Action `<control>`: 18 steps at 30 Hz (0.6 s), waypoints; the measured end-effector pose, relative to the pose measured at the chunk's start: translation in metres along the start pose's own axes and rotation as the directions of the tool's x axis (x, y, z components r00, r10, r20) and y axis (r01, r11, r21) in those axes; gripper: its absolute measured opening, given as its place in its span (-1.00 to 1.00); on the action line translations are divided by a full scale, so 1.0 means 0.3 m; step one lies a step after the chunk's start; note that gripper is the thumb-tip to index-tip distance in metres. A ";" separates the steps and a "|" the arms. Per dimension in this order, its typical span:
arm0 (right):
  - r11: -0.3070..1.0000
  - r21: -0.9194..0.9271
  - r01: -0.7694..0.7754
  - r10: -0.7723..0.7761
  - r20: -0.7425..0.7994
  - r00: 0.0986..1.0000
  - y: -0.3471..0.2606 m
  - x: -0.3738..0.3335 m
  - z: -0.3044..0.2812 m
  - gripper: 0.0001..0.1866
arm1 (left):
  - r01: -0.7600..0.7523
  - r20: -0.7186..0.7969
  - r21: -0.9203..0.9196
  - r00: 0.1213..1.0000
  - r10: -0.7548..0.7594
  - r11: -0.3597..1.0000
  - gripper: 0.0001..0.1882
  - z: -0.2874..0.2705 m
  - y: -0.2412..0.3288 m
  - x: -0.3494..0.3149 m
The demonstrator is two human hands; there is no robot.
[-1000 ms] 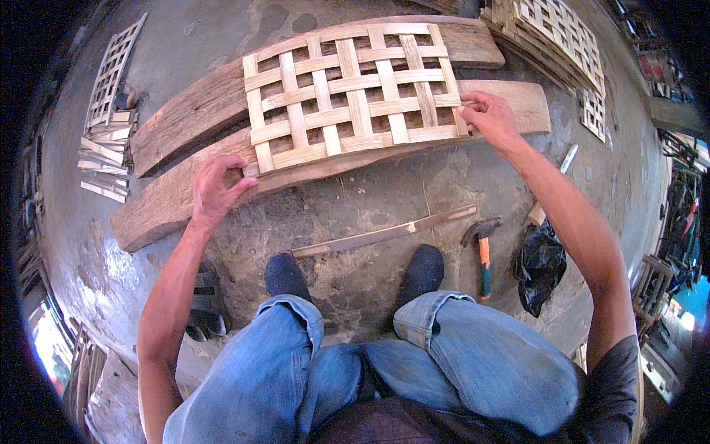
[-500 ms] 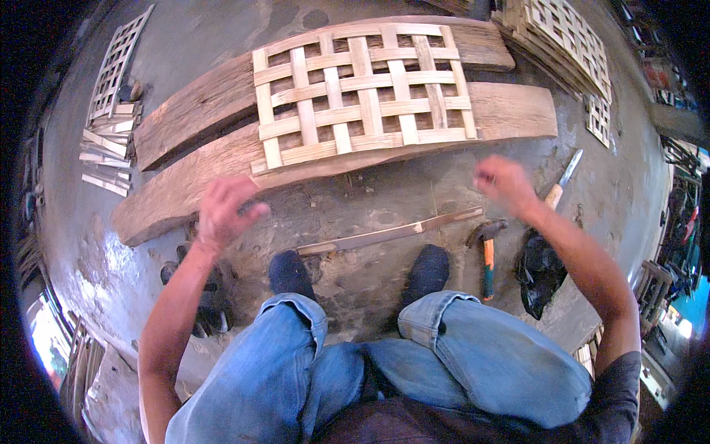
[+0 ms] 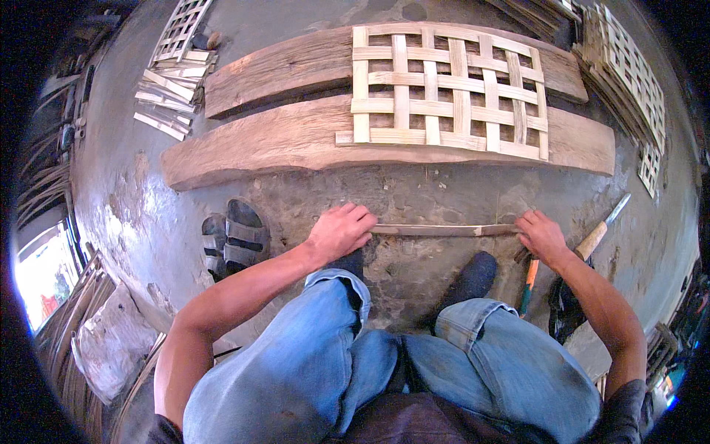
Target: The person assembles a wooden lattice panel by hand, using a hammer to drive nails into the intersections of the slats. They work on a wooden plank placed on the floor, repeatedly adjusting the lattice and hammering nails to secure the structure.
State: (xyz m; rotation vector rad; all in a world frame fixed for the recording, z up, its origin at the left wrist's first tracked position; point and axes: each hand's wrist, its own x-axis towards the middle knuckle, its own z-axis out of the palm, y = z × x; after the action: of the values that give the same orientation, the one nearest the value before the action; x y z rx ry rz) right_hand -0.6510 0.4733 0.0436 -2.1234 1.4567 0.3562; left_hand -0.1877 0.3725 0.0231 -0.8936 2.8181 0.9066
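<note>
Just short of the thick wooden planks [image 3: 259,140], the left hand [image 3: 339,234] and right hand [image 3: 546,237] grip a slim wooden strip [image 3: 429,231] by its ends, fingers [image 3: 361,217] curled.

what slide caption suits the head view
Both hands at the ends of a thin strip, woven lattice on planks beyond.

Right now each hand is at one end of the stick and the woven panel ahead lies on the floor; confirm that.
Wrong surface: in the head view the woven panel lies across the near plank and far plank. The rest stands.

Free gap btwn strip [image 3: 436,230] & nr beam [image 3: 259,144]
</note>
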 end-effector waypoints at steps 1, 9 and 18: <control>1.000 -0.012 0.021 -0.021 0.002 1.000 0.004 0.002 -0.007 -0.66 | -0.014 0.000 0.008 1.000 0.014 1.000 -0.70 0.006 -0.003 -0.002; 0.991 0.052 0.126 -0.115 -0.181 0.977 0.034 -0.051 -0.044 -0.63 | -0.109 -0.049 0.005 0.993 0.109 0.994 -0.70 -0.016 -0.024 -0.005; 0.990 -0.003 0.138 -0.132 -0.326 0.936 -0.008 -0.117 -0.094 -0.65 | -0.105 -0.138 -0.031 0.985 0.100 0.994 -0.59 -0.007 -0.038 0.035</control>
State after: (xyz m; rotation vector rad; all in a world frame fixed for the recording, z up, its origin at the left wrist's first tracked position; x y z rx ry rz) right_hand -0.6645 0.4854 0.0848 -2.3327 1.4680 -0.0660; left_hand -0.1899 0.3585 0.0167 -0.8529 2.9979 0.9497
